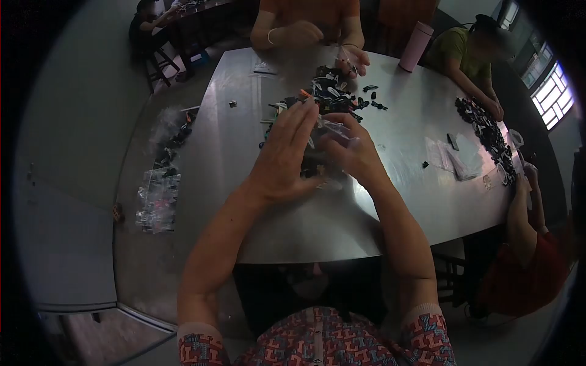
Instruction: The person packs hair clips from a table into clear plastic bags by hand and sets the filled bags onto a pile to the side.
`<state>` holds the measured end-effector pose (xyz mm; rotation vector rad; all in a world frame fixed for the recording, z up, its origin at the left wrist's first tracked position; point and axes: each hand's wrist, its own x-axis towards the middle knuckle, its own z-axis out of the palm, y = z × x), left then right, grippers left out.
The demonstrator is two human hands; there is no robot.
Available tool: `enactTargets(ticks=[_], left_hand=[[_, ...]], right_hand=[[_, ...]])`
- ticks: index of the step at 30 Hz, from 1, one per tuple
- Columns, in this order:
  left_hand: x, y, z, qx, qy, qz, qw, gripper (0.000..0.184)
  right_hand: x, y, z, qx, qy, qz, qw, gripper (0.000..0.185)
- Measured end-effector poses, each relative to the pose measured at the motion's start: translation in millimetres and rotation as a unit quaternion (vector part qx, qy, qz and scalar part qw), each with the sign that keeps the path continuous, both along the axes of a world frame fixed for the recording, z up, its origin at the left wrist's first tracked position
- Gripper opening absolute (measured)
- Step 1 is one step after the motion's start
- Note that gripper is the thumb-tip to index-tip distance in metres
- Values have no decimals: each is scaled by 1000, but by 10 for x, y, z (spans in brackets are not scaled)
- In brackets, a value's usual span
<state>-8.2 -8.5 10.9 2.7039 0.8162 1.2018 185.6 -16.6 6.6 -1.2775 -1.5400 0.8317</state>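
A heap of small hair clips, mostly black with some white and an orange one, lies on the metal table in front of me. My left hand is at the near edge of the heap, fingers stretched out and thumb apart, and I see nothing gripped in it. Facing it, my right hand has its fingers bent around a clear plastic bag, partly hidden and blurred. A few dark clips show between my two hands.
Across the metal table, a person's hand holds clear plastic. A pink bottle stands at the far right. Another clip pile lies before two people at right, near plastic bags. Filled bags are at left.
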Motion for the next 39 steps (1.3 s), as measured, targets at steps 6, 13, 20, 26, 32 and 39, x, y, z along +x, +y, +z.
enactTargets(ticks=[6, 13, 20, 26, 32, 39], left_hand=[[52, 38, -132, 27, -21, 6, 999, 86], [56, 16, -176, 24, -27, 50, 998, 68], [3, 35, -139, -36, -40, 99, 994, 64], [-36, 89, -124, -26, -56, 137, 989, 66], [-32, 89, -137, -11, -47, 150, 987, 67], [-25, 116, -179, 32, -17, 161, 986, 65]], right_hand=[[-82, -112, 100, -102, 109, 118, 982, 52], [-96, -89, 56, -78, 65, 85, 991, 59], [48, -77, 207, -88, 67, 61, 992, 44], [155, -84, 309, -28, 115, 87, 989, 23], [2, -233, 394, -26, 111, 179, 977, 33], [-63, -186, 188, 2, 23, 225, 974, 29]])
